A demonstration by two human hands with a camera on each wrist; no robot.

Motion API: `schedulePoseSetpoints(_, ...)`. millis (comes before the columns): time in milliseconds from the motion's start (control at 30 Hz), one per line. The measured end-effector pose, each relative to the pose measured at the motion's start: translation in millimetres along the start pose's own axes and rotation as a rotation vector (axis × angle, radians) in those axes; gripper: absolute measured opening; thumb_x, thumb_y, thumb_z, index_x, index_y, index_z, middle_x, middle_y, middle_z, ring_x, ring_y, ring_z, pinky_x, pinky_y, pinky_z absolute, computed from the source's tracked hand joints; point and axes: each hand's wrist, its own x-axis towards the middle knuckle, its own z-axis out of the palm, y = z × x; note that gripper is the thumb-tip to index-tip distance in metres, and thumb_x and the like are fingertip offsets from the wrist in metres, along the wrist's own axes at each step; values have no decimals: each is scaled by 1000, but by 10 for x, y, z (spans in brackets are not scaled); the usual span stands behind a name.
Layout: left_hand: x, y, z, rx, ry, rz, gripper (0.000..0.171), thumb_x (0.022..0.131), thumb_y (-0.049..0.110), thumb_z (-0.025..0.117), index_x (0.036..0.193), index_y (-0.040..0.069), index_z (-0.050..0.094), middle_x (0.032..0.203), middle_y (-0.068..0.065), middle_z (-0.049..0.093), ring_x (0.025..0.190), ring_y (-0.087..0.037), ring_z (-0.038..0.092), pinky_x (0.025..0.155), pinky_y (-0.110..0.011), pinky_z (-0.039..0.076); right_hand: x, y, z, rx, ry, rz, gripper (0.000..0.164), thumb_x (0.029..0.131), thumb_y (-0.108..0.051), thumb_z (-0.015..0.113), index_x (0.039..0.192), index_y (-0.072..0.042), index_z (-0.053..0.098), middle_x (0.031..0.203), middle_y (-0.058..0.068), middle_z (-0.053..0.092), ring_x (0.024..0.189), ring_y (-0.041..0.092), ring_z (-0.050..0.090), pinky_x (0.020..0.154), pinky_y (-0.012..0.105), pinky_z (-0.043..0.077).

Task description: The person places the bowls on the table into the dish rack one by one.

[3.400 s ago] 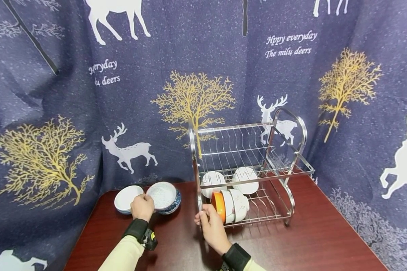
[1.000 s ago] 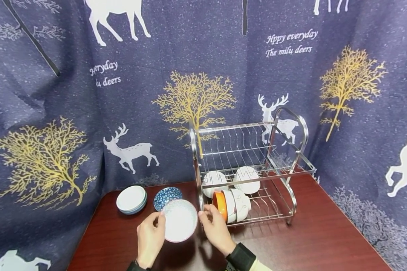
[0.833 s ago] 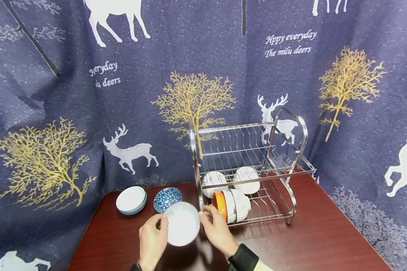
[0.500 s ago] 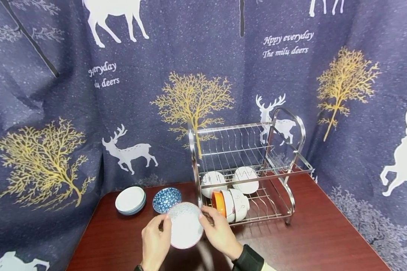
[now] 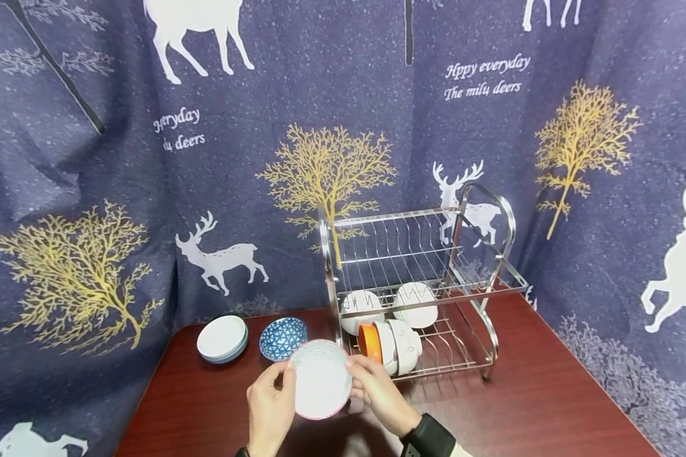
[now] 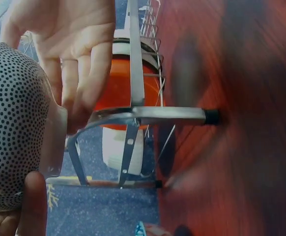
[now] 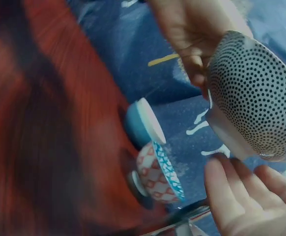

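In the head view a round bowl (image 5: pixel 322 379), pale inside with a pink rim, is held up in front of the rack's left end. Its outside (image 7: pixel 256 98) shows dark dots and a white foot in the right wrist view. My left hand (image 5: pixel 271 403) pinches its left edge, thumb on the rim. On the opposite edge my right hand (image 5: pixel 380 390) has its thumb at the rim and fingers behind. A blue-patterned bowl (image 5: pixel 282 338) sits on the table just behind, and two stacked bowls (image 5: pixel 221 338), the upper one white inside, stand farther left.
A two-tier metal dish rack (image 5: pixel 417 298) stands on the red-brown table (image 5: pixel 520 393). Its lower tier holds an orange bowl (image 5: pixel 369 343) beside white bowls (image 5: pixel 406 346), with two more white bowls (image 5: pixel 415 304) behind. A deer-print curtain (image 5: pixel 234 190) hangs close behind.
My left hand has lifted the dotted bowl off the blue-patterned one and brought it right and nearer. My right hand has left the rack's front post and now holds the bowl too.
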Motion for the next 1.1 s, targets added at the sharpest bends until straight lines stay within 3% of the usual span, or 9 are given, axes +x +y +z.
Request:
schedulePoseSetpoints(133,-15,12,31,-31,-25,-29,14,84,3,68,82,15,73,68,10,64,58,-5,55,53,-17,45,-5,12,-48,246,-117,37,27,101,-25,45,112,0,48,101,7,65,88,17,66,82,36,54)
schedulePoseSetpoints(333,-22,19,84,-64,-40,-17,13,84,1,67,82,13,73,66,8,64,57,-5,54,51,-18,45,-32,24,-98,370,-219,21,31,103,-24,41,120,2,43,105,12,67,90,22,68,77,39,55)
schedulePoseSetpoints(500,-25,24,129,-100,-66,-2,12,85,0,67,83,10,73,70,5,66,58,-7,55,53,-18,45,-54,15,-117,368,-149,56,29,101,-27,44,117,-3,41,102,8,66,83,21,68,71,39,56)
schedulePoseSetpoints(733,-28,49,205,-195,-91,-2,16,93,5,60,84,8,72,80,-1,70,68,-4,60,60,-18,49,-73,-35,-198,343,-84,7,32,101,-25,42,123,-2,45,107,6,64,90,18,66,75,39,55)
schedulePoseSetpoints(900,-32,38,300,-317,-154,-87,26,101,13,49,95,3,71,85,-7,70,70,-9,65,60,-24,54,-98,-91,-278,358,-70,-32,39,101,-27,38,133,-4,42,114,6,63,98,19,64,81,43,53)
schedulePoseSetpoints(1100,-86,-49,480,-320,-176,-107,10,93,9,61,95,5,70,80,-2,66,67,-15,65,62,-25,54,-130,-158,-370,348,-3,-63,40,103,-31,32,135,-8,40,119,5,59,104,18,60,88,44,50)
